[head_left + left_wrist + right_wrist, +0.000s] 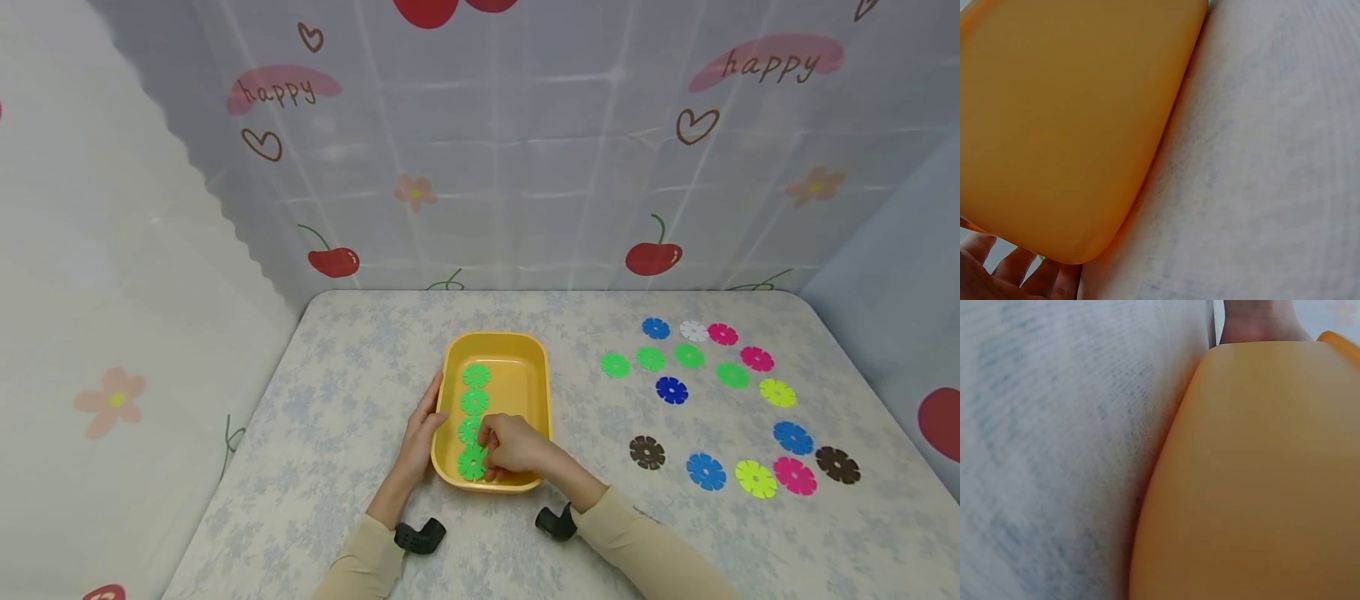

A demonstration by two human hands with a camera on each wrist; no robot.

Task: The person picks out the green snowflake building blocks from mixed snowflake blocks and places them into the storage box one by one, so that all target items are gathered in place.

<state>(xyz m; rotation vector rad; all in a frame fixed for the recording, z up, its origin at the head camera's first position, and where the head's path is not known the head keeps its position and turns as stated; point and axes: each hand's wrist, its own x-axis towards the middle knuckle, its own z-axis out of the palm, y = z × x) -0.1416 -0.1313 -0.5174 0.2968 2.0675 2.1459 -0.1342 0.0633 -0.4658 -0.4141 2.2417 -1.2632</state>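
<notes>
A yellow tray (534, 377) stands mid-table in the head view. Inside it lies a column of several green snowflake discs (476, 402). My left hand (422, 433) rests with straight fingers against the tray's left outer wall. My right hand (507, 448) reaches into the tray's near end, its curled fingers pinching the nearest green disc (470, 465). In the left wrist view only the tray wall (1060, 125) and my left hand's fingers (1019, 275) show. The right wrist view is filled by the tray wall (1254, 481) and the tablecloth.
Several loose discs lie on the table's right half: green (651, 358), blue (706, 472), pink (794, 476), yellow (755, 479), brown (647, 452) and white (693, 331). A printed curtain hangs behind the table's far edge (525, 291).
</notes>
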